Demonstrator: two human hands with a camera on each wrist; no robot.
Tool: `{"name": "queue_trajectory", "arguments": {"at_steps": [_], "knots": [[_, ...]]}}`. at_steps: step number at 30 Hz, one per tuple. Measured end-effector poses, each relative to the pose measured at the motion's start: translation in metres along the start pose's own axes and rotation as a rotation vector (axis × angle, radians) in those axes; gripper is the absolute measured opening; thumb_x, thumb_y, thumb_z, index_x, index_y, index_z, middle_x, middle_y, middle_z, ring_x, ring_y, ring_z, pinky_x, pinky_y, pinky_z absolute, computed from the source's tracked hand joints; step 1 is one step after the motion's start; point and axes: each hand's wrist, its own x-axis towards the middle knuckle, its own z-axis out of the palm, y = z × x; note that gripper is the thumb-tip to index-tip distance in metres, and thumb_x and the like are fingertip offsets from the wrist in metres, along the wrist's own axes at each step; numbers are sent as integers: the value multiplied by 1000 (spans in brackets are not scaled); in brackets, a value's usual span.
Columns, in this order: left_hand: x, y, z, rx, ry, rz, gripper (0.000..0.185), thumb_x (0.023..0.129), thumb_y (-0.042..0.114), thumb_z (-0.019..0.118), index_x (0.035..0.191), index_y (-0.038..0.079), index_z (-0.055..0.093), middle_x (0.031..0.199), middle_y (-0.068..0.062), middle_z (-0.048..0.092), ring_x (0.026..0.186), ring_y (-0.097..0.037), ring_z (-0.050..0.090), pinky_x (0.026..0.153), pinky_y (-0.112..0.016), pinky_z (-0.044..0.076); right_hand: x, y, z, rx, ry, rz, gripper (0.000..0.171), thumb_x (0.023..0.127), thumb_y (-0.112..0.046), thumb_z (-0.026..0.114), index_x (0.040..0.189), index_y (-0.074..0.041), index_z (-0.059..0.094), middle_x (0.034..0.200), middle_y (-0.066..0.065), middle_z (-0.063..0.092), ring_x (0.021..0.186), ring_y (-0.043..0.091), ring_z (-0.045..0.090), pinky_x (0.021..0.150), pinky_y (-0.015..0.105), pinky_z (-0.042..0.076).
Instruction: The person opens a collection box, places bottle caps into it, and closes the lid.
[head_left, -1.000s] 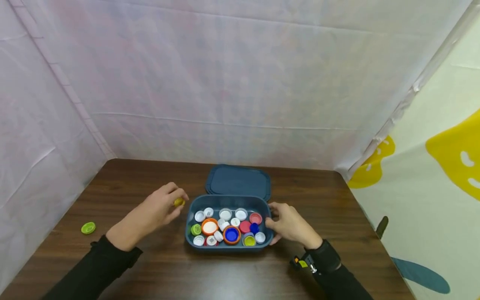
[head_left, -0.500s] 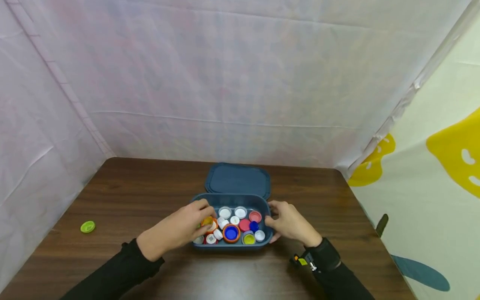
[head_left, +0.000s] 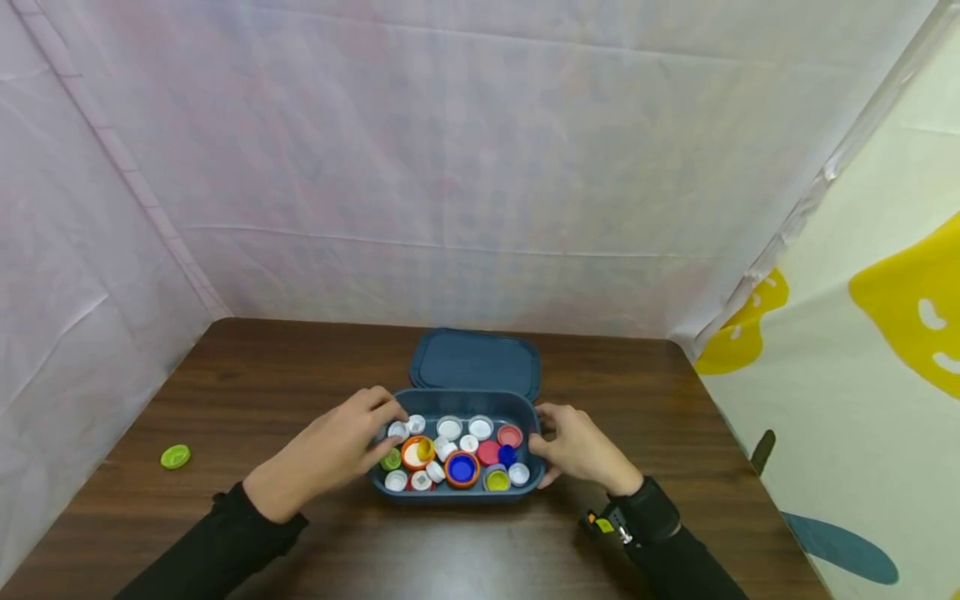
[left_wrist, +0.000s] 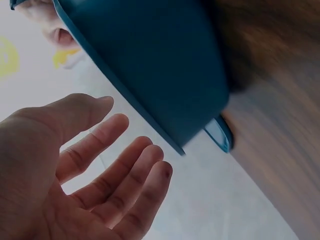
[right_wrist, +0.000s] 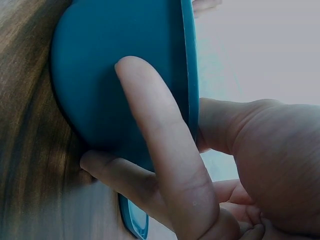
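Observation:
A blue plastic box (head_left: 480,495) filled with bottle caps stands on the table. My right hand (head_left: 581,450) grips its right end, thumb over the rim and fingers against the outer wall (right_wrist: 115,100). Over the left end hovers my left hand (head_left: 341,446), holding nothing; in the left wrist view its fingers (left_wrist: 135,175) are spread loosely beside the rim. A small yellow cap (head_left: 425,449) lies on an orange-rimmed white cap (head_left: 413,457). Around them are white caps (head_left: 449,428), a blue-and-orange cap (head_left: 462,470), red ones (head_left: 510,435) and a green one (head_left: 391,459).
Behind the box lies its blue lid (head_left: 476,362). A lime green cap (head_left: 176,457) sits alone on the left of the brown wooden table (head_left: 300,358). White cloth walls (head_left: 450,167) enclose the table at the back and sides.
My left hand carried the yellow cap rightward into the box and let it go on the orange-rimmed cap, then drew back a little left. My right hand stayed on the box.

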Motion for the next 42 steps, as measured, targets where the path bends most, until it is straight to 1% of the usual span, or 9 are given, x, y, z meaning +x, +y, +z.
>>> {"name": "queue_trajectory", "arguments": {"at_steps": [4, 11, 16, 18, 23, 30, 36, 40, 42], "knots": [[-6, -9, -3, 4, 37, -26, 24, 100, 14, 94, 121, 12, 83, 120, -8, 74, 98, -15, 66, 74, -27, 60, -1, 0, 0, 7, -3, -1, 51, 107, -7, 77, 153, 12, 63, 133, 33, 79, 72, 26, 85, 60, 48, 70], [-15, -26, -8, 3, 50, -102, 30, 98, 12, 95, 125, 11, 82, 125, -10, 76, 103, -19, 75, 74, -31, 62, 0, 1, 1, -6, -4, 18, 50, 109, -7, 75, 154, 11, 62, 134, 32, 80, 72, 24, 86, 61, 44, 70], [-23, -38, -10, 9, 54, -157, 33, 98, 11, 95, 128, 8, 81, 126, -13, 76, 98, -20, 75, 70, -32, 59, 1, 3, 1, -8, -2, 18, 50, 109, -7, 75, 154, 11, 62, 133, 33, 80, 71, 25, 86, 60, 45, 70], [-27, -45, -9, 8, 33, -190, 34, 98, 11, 94, 129, 8, 81, 126, -14, 76, 96, -22, 75, 68, -32, 56, 1, 3, 1, -2, -3, 18, 50, 109, -7, 75, 154, 11, 62, 133, 33, 80, 71, 25, 85, 60, 45, 70], [-42, -66, -9, 1, -25, -280, 37, 99, 12, 93, 133, 4, 80, 126, -18, 75, 100, -29, 76, 70, -37, 58, 1, 2, 0, 7, -11, 13, 51, 109, -7, 75, 154, 12, 62, 133, 33, 80, 71, 25, 85, 60, 44, 70], [-70, -97, -15, -11, -107, -426, 42, 101, 11, 90, 138, -3, 75, 129, -30, 71, 104, -41, 74, 78, -48, 64, 0, 2, 1, 21, -11, 8, 52, 108, -7, 76, 154, 12, 62, 132, 31, 81, 69, 26, 85, 60, 46, 70], [-100, -124, -27, 11, -198, -546, 48, 101, 12, 88, 140, -11, 70, 131, -43, 65, 109, -58, 71, 84, -64, 65, 1, 2, 2, 19, -6, 13, 51, 108, -7, 76, 154, 12, 62, 132, 31, 81, 68, 26, 85, 60, 46, 70], [-120, -136, -35, 19, -263, -612, 58, 101, 16, 88, 143, -17, 65, 136, -52, 60, 118, -72, 64, 91, -78, 61, 1, 2, 1, 19, -6, 16, 52, 108, -7, 75, 155, 12, 62, 134, 33, 80, 68, 26, 85, 60, 46, 70], [-129, -140, -38, 38, -283, -627, 62, 101, 17, 88, 143, -20, 62, 135, -54, 59, 118, -75, 63, 93, -80, 59, 2, 2, 0, 19, -6, 16, 53, 109, -7, 75, 155, 12, 61, 135, 33, 80, 69, 26, 85, 61, 47, 70]]}}
